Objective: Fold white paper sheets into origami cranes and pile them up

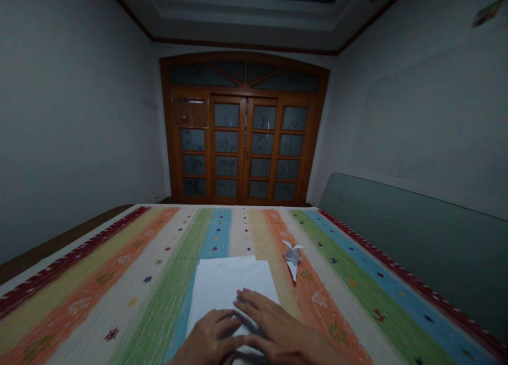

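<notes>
Holding folded paper between left hand and right hand, close together, likely to steady its edges; over white sheets on the surface, clear of a paper figure, probably for room.

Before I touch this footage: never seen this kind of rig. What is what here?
No machine: a person's bare left hand and right hand. The single picture comes from a camera on their head, facing forward and down. White paper sheets lie on a striped tablecloth, with an origami figure to their right. Both hands are on a piece of white paper above the sheets; fingers hide much of it, so the exact grip is unclear.
</notes>
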Demonstrator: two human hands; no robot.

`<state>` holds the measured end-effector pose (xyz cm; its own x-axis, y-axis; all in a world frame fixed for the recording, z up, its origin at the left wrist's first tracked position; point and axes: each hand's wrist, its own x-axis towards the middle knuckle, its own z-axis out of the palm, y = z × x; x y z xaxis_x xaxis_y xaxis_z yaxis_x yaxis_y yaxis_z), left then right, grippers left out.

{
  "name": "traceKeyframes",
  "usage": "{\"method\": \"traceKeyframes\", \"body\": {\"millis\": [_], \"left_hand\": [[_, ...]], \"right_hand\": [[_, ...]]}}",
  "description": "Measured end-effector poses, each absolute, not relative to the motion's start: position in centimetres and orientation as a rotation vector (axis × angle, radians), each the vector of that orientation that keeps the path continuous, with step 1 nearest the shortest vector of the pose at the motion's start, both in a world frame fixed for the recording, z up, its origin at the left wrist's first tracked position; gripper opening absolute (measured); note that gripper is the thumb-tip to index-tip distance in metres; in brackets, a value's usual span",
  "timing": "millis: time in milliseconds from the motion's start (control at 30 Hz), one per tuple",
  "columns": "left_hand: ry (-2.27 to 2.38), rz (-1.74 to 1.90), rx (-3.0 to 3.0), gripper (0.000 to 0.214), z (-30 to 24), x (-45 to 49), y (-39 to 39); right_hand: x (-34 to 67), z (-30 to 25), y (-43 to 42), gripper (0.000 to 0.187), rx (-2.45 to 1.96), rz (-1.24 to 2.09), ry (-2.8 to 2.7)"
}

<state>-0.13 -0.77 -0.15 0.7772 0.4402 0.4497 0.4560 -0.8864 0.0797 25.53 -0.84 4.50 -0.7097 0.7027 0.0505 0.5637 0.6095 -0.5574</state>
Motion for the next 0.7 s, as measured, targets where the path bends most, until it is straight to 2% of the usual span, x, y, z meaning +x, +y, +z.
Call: {"method": "traceKeyframes", "body": {"millis": [167,300,400,600,700], "left_hand": [[-0.88,-0.638,-3.101,0.063,1.2,-0.1,-1.2],[-0.999,-0.765,-3.275,0.072,2.0,-1.0,-1.1],[-0.973,-0.752,-3.332,0.069,1.5,-2.3,-0.3],[-0.961,-0.5,-3.38,0.086,0.1,-4.8,1.4],[-0.983,-0.39,-3.384,0.085,0.6,-5.1,1.6]], "right_hand": [[25.2,2.7,-0.5,0.061,-1.083,0.713,-2.61],[25.3,1.3,0.2,0.066,-1.03,0.645,-2.684],[25.4,1.2,0.4,0.07,-1.028,0.652,-2.706],[26.0,2.1,0.3,0.067,-1.068,0.723,-2.67],[26.4,2.3,0.6,0.065,-1.109,0.721,-2.652]]}}
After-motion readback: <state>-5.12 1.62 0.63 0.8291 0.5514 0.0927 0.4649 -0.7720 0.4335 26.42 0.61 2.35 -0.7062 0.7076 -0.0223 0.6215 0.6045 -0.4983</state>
